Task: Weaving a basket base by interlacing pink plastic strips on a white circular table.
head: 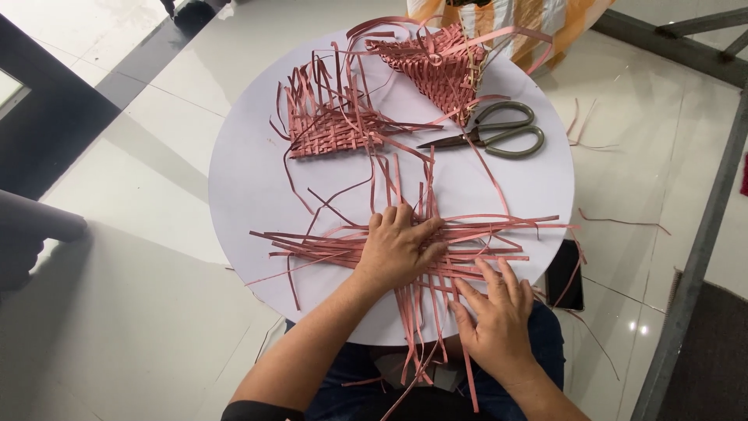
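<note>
Lying flat on the near part of the round white worktop (249, 187), a crossing of reddish-pink weaving strips (327, 248) spreads out sideways and toward the person's lap, the long strips running left to right and a second set running down over the worktop's near edge. The left hand (397, 248) presses palm down on the middle of the crossing, fingers spread and released, gripping nothing. The right hand (495, 308) rests just beside it to the right, also flat and open, its fingers lying on the strips that hang over the edge.

Farther back, well apart from the hands, stand two partly woven pieces of the same strip: a flat woven mat (327, 129) at left with loose ends bristling upward, and a taller woven basket piece (440, 66) at the far rim, its strips curling loose. Scissors (499, 131) with grey-green looped handles lie near the basket piece, blades pointing left. Nothing lies between the hands and these pieces but a few stray strips.

A dark phone (565, 274) shows just past the worktop's right edge, partly hidden by it. A striped orange and white sack (538, 19) stands behind the worktop. The floor (140, 296) is glossy pale tile with scattered strip offcuts; a grey metal frame (705, 234) runs along the right.
</note>
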